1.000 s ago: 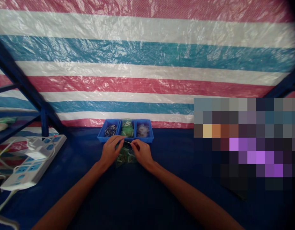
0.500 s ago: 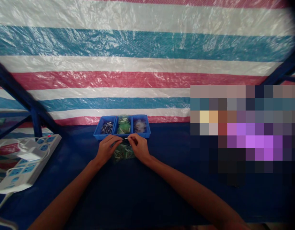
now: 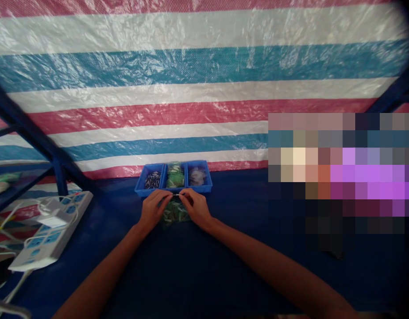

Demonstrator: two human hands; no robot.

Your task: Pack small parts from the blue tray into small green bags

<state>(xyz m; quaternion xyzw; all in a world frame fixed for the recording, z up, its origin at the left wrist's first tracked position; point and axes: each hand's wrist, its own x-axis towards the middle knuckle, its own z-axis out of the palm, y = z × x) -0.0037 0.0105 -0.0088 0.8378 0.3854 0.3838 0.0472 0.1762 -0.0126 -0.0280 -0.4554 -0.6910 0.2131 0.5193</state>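
Note:
Both my hands sit close together just in front of a blue three-compartment plastic tray (image 3: 173, 192). My left hand (image 3: 153, 210) and my right hand (image 3: 196, 207) pinch a thin silver pin (image 3: 176, 194) between their fingertips. Below them lies a transparent plastic bag of small green parts (image 3: 174, 214), partly hidden by my hands. The tray's left compartment holds small dark-and-silver pieces (image 3: 153, 180), the middle holds green parts (image 3: 175, 175), and the right holds whitish items (image 3: 198, 176).
A white power strip (image 3: 51, 231) with cables lies on the left of the dark blue table covering (image 3: 244, 221). Blue shelf framing (image 3: 32, 128) stands at left. A striped tarpaulin (image 3: 191, 106) hangs behind. A pixelated patch (image 3: 340, 177) hides the right side.
The whole view has shifted slightly with my head. My hands have stayed close together in front of the tray, with the pin still between their fingertips.

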